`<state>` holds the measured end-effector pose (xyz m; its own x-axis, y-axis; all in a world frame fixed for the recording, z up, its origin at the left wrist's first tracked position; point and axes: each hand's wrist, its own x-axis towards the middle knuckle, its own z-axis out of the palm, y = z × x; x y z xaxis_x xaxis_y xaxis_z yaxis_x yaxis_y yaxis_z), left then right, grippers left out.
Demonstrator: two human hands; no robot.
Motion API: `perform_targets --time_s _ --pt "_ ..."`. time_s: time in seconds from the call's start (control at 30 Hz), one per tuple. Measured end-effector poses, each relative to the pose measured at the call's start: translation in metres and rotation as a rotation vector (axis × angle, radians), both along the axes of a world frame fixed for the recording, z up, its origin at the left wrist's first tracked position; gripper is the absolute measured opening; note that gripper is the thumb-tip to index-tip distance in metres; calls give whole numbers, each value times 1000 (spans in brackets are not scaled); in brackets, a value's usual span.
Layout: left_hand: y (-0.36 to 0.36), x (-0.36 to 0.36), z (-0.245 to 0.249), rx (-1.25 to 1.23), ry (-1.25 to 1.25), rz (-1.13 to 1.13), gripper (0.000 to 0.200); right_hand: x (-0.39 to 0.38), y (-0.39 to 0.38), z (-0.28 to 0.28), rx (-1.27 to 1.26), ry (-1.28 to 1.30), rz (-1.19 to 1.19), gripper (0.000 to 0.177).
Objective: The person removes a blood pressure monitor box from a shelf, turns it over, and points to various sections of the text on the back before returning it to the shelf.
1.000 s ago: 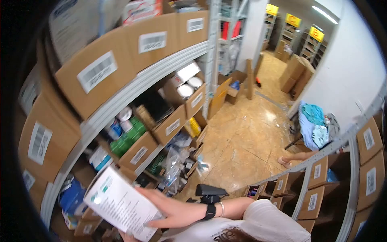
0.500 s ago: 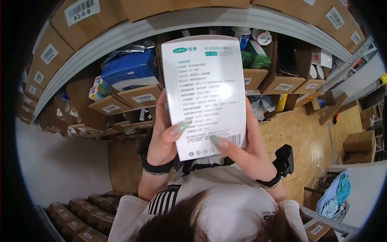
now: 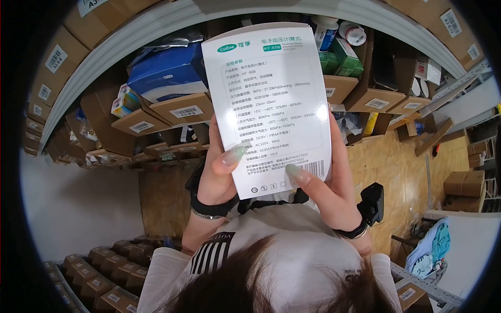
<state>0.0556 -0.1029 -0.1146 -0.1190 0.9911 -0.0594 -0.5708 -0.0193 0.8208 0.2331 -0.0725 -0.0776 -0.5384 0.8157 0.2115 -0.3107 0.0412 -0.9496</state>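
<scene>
A white box (image 3: 271,115) with green lettering, printed lines and a barcode is held up in front of the chest, its printed face toward the camera. My left hand (image 3: 219,169) grips its lower left side, thumb on the front. On the lower right side, my right hand (image 3: 329,182) holds it the same way, with its thumb beside the barcode. The other fingers of both hands are largely hidden behind the box.
Shelves ahead carry labelled cardboard bins (image 3: 185,110), a blue box (image 3: 164,75), green boxes (image 3: 347,57) and white-capped bottles (image 3: 324,34). More cardboard bins (image 3: 96,284) stand at lower left. A cardboard box (image 3: 463,184) and clothes (image 3: 430,250) are at the right.
The white box has moved slightly up and nearer to the camera, and its print is sharper. Both hands keep their hold. The shelf view has shifted slightly.
</scene>
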Motion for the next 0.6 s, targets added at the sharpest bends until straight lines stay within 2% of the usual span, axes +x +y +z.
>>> perform_targets --time_s 0.6 --pt "-4 0 -1 9 27 -10 106 5 0 -4 14 -36 -10 72"
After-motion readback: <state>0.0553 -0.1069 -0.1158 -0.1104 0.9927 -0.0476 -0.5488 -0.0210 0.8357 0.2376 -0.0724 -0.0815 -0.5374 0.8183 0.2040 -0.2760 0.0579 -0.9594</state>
